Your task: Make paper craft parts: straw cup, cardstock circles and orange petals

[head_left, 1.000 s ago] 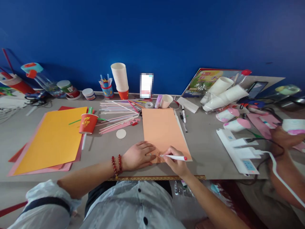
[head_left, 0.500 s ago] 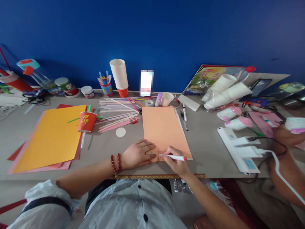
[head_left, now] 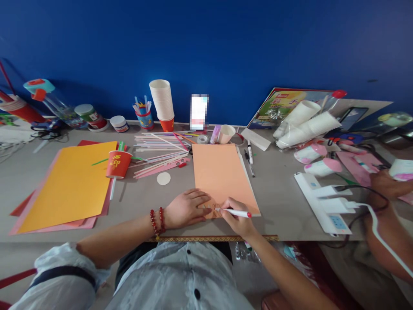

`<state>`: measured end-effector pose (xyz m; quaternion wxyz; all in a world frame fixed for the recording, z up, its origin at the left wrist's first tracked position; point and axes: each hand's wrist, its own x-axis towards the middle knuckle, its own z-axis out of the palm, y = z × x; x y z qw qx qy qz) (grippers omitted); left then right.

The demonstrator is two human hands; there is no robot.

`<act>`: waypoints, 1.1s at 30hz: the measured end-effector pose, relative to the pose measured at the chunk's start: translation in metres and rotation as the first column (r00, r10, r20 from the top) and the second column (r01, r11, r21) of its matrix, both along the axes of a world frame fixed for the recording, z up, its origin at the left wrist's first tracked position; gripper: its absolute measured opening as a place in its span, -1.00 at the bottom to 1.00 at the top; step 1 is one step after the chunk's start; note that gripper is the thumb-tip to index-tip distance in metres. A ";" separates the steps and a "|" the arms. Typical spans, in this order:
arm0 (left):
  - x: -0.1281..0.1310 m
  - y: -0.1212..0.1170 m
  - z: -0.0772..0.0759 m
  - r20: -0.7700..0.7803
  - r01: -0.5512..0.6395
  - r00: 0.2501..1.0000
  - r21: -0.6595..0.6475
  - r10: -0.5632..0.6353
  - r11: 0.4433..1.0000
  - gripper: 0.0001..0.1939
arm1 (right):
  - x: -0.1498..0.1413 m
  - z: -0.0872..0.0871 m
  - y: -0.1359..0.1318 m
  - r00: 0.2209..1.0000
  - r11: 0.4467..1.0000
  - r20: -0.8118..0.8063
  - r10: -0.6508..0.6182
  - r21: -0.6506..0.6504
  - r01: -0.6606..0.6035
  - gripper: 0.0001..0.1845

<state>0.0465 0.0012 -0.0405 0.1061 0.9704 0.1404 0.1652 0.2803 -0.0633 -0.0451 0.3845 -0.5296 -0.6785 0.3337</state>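
Near the front edge of the bench (head_left: 277, 202), one orange sheet (head_left: 217, 172) is lying flat before the person. The right hand (head_left: 238, 219) is gripping one white marker (head_left: 240, 213) between pinched fingers, its tip resting low on the sheet. The left hand (head_left: 187, 209) is lying palm down across the lower left corner, fingers extended and clamping nothing. Thin looped lines (head_left: 216, 207) are filling only a small patch along the bottom, partly hidden by the hands; most of the sheet is showing bare, so the marking seems barely begun. How much is left cannot be told.

Just beyond, two pens (head_left: 250, 151) are lying beside the sheet's right edge, and one white disc (head_left: 163, 178) is sitting to its left. Farther out, one red cup (head_left: 118, 164) is standing near a yellow sheet (head_left: 71, 185), many straws (head_left: 161, 146) are spreading too thickly to count, and one tall cup stack (head_left: 161, 101) is rising behind them. Rightward, two decorated cups (head_left: 311, 153) are lying above one power strip (head_left: 309, 185); another person's hand (head_left: 389, 186) is holding a third.
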 end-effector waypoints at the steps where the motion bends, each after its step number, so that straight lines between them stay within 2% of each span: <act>1: 0.000 0.000 -0.001 0.006 0.001 1.000 0.004 -0.001 1.000 -0.70 | 0.000 0.000 0.000 1.000 1.000 -0.001 -0.001 0.003 0.001 -0.76; 10: 0.000 0.000 -0.003 -0.006 0.004 1.000 0.028 -0.004 1.000 -0.68 | -0.001 0.003 0.002 1.000 0.999 0.029 0.007 0.046 -0.008 -0.79; 33: 0.001 0.001 -0.002 -0.006 0.001 1.000 0.021 0.000 1.000 -0.67 | -0.001 0.003 0.002 0.997 0.999 0.075 0.018 0.041 -0.021 -0.78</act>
